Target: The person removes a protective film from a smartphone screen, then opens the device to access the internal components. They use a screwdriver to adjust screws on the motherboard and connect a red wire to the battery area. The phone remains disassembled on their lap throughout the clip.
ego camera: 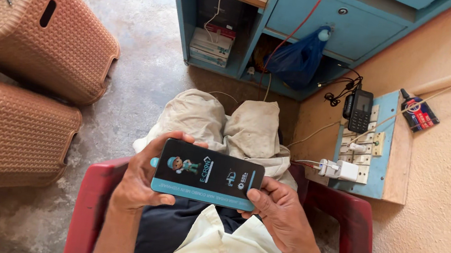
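A flat black and teal cardboard box (207, 174), about the size of a phone, lies sideways above my lap with both hands on it. My left hand (140, 182) wraps around its left end, fingers over the top edge and thumb under the lower edge. My right hand (278, 209) grips the lower right corner, thumb pressed on the front face. I sit on a red plastic chair (341, 217), knees in pale trousers (226, 123) ahead of the box.
Two brown woven-pattern plastic stools (47, 27) lie on the concrete floor at left. A blue cabinet (309, 21) with a hanging blue bag stands ahead. On the right wall, a switchboard (375, 158) carries a white charger (341, 170) and a black keypad phone (360, 110).
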Demonstrator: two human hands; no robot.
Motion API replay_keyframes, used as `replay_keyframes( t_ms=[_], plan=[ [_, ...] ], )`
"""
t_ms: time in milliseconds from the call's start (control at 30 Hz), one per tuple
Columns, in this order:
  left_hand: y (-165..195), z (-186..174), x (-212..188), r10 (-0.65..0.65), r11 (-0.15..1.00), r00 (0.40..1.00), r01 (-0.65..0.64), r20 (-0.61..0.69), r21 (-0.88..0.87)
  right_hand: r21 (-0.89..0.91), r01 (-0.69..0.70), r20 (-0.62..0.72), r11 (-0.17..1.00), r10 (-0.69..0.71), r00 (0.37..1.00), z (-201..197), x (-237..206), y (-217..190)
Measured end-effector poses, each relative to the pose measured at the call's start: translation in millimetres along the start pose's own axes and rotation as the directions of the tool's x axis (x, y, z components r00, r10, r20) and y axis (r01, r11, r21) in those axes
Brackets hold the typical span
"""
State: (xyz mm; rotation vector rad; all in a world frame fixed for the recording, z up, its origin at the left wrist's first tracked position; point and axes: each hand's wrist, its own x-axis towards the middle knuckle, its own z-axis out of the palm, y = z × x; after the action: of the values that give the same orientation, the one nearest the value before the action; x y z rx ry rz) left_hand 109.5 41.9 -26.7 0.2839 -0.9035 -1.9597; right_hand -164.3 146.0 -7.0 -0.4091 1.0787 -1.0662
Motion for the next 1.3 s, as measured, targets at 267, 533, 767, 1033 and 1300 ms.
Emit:
replay_keyframes(
  t_ms=[267, 533, 767, 1033, 1300],
  plan=[
    [23, 9, -22, -0.252, 0.939, 0.942, 0.293, -0.223, 0.179, -0.141, 0.097, -0.035, 0.985, -0.103, 0.994, -8, 4, 7],
    [3, 17, -29, -0.219, 0.853, 0.882, 0.381, -0.418, 0.357, -0.217, 0.081, -0.073, 0.973, -0.099, 0.992, -26, 15, 22],
    [-2, 25, -18, -0.191, 0.897, 0.904, 0.319, -0.383, 0.304, -0.280, 0.094, -0.099, 0.956, -0.126, 0.987, -32, 14, 19],
    [-8, 14, 15, -0.259, 0.841, 0.889, 0.400, -0.377, 0.365, -0.384, 0.168, -0.057, 0.908, -0.205, 0.977, -34, 34, 2],
    [-19, -13, 52, -0.283, 0.888, 0.862, 0.401, -0.421, 0.223, -0.330, 0.189, -0.102, 0.925, -0.234, 0.967, -33, 57, -24]
  ],
)
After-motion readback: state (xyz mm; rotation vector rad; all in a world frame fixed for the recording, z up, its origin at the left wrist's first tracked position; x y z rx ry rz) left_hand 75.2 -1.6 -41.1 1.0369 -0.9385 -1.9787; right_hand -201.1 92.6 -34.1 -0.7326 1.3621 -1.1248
